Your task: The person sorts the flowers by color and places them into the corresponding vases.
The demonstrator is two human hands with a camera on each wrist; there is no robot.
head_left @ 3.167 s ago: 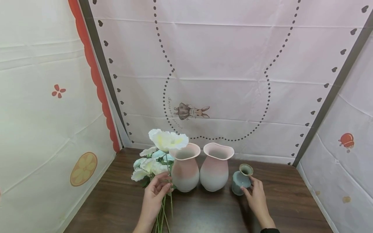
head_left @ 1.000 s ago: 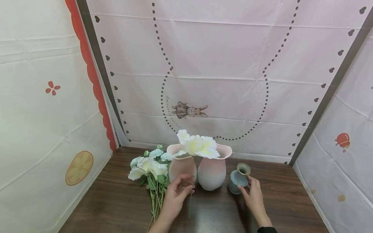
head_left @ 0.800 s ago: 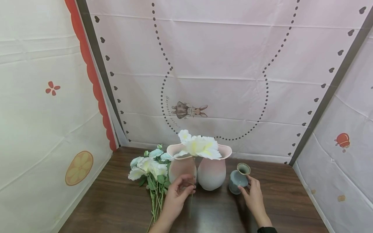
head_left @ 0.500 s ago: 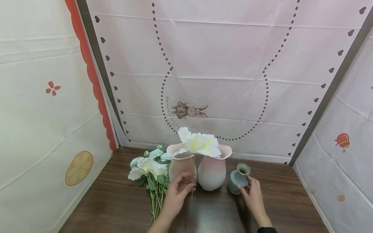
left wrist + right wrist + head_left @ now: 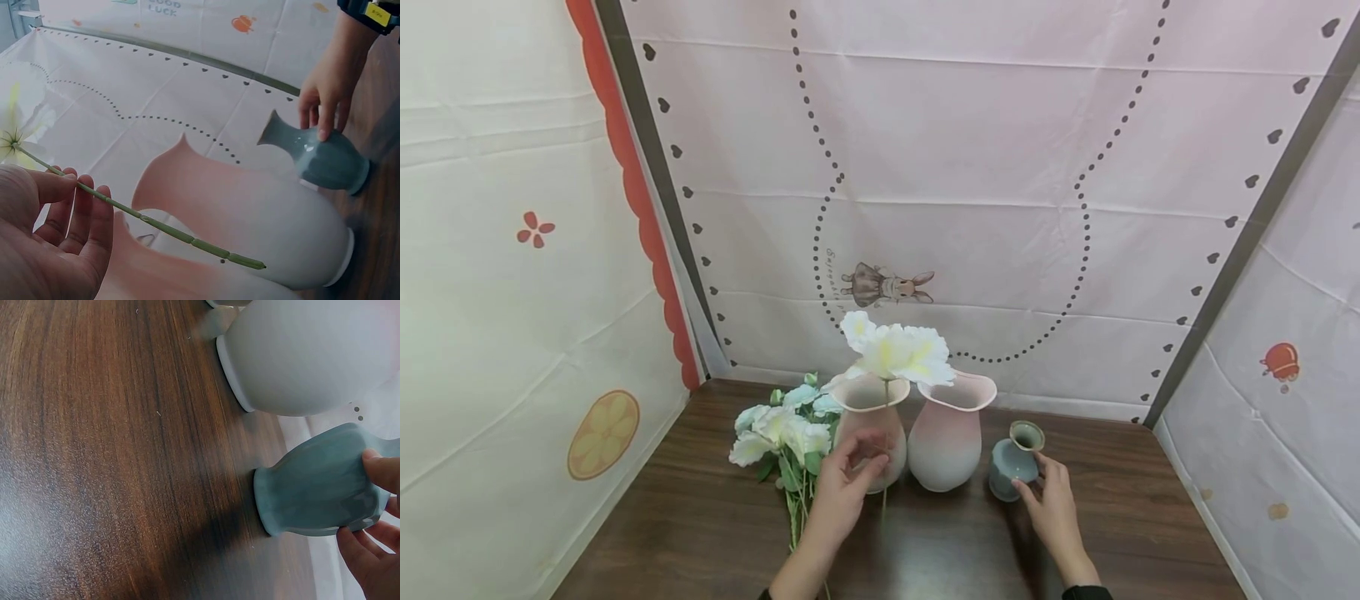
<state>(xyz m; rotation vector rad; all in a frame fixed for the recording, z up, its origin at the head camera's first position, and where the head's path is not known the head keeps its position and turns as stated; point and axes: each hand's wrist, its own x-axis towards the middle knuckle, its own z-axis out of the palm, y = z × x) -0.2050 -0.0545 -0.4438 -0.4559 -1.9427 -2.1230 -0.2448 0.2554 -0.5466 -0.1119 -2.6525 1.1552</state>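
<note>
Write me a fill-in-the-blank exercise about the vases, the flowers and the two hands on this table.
1. The left hand holds the thin green stem of a single white and yellow flower between its ____.
2. The right hand touches the small ____ ceramic vase.
3. A bunch of pale flowers lies on the dark wooden ____.
4. Between that bunch and the small vase stand ____ pink and white ceramic vases.

Missing words: fingers; blue-green; table; two
</note>
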